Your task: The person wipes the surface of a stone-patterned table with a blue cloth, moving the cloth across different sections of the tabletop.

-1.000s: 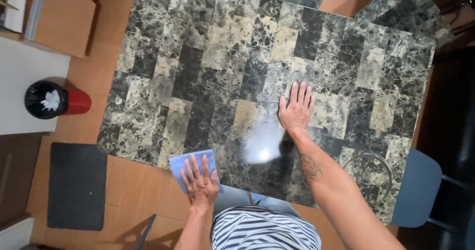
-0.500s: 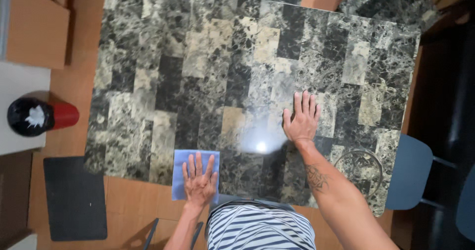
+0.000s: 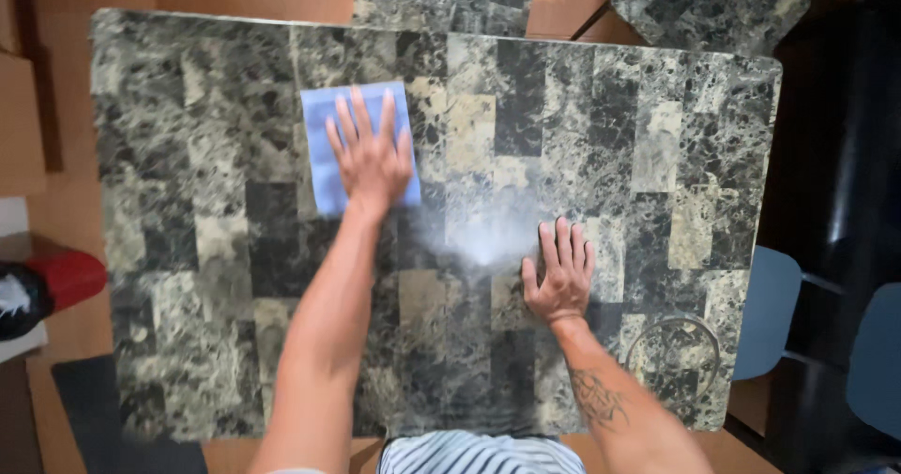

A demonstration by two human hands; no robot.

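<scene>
Marble-patterned table (image 3: 235,324) in dark and pale blocks fills the view, with wooden floor around it and blue chairs (image 3: 765,310) at the right edge. Left arm is stretched far forward, its hand (image 3: 369,150) flat with fingers spread, pressing on a blue cloth (image 3: 319,169) that lies on the far left part of the tabletop; nothing is clenched. Right hand (image 3: 558,277) rests palm down, fingers slightly fanned, on bare tabletop nearer the body, just beside a bright glare, grasping nothing.
</scene>
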